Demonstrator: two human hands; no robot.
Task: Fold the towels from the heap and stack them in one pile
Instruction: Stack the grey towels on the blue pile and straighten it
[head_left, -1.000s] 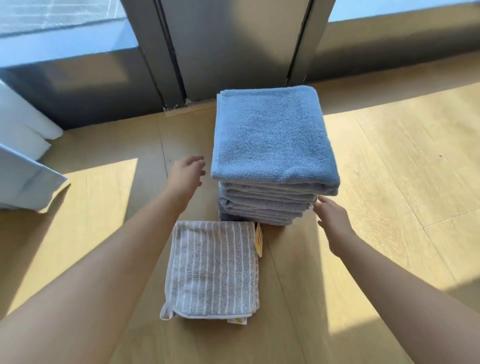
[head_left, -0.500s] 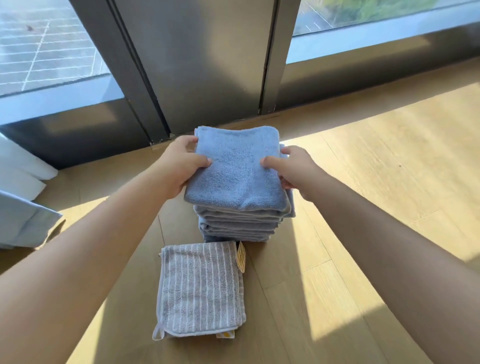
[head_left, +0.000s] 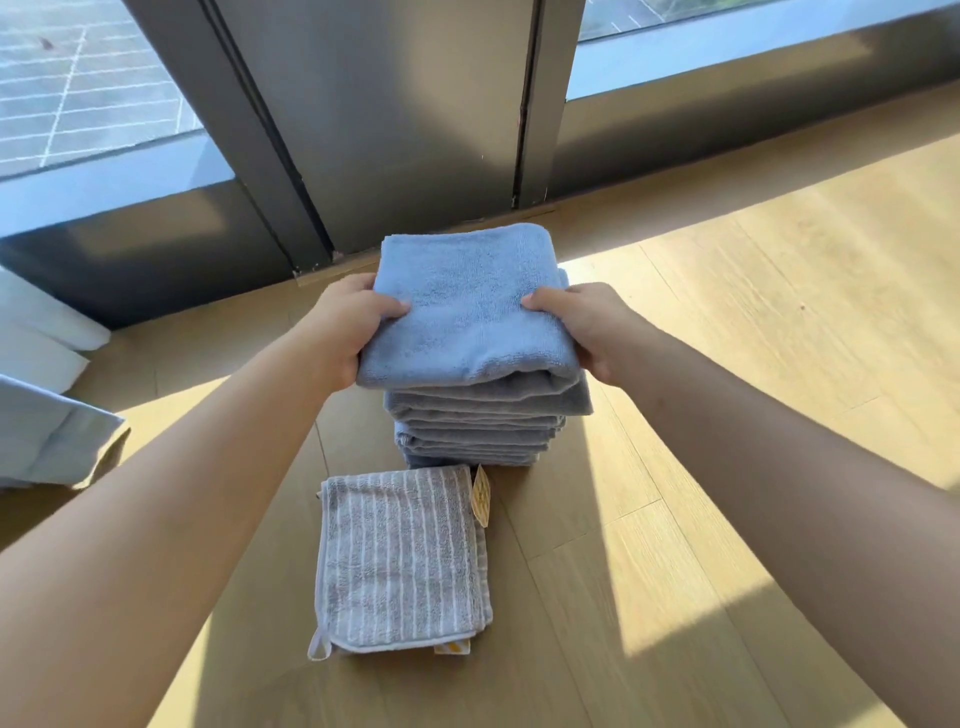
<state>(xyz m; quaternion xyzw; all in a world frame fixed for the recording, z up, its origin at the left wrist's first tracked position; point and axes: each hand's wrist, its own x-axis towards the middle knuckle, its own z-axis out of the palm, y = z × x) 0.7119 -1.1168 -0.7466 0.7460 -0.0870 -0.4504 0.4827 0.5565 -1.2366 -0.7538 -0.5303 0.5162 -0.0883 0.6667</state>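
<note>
A pile of folded blue and grey towels stands on the wooden floor near the window frame. Its top blue towel is gripped at both sides: my left hand holds the left edge with the thumb on top, and my right hand holds the right edge the same way. The top layers look slightly raised at the front. A folded grey towel with white stripes lies flat on the floor just in front of the pile, with a yellow tag at its right corner.
Dark window frames and a metal panel rise right behind the pile. White and pale blue fabric lies at the left edge. Wooden floor stretches to the right, part sunlit.
Both hands went from hovering beside the pile to gripping the top blue towel's sides. The view has tilted up towards the window.
</note>
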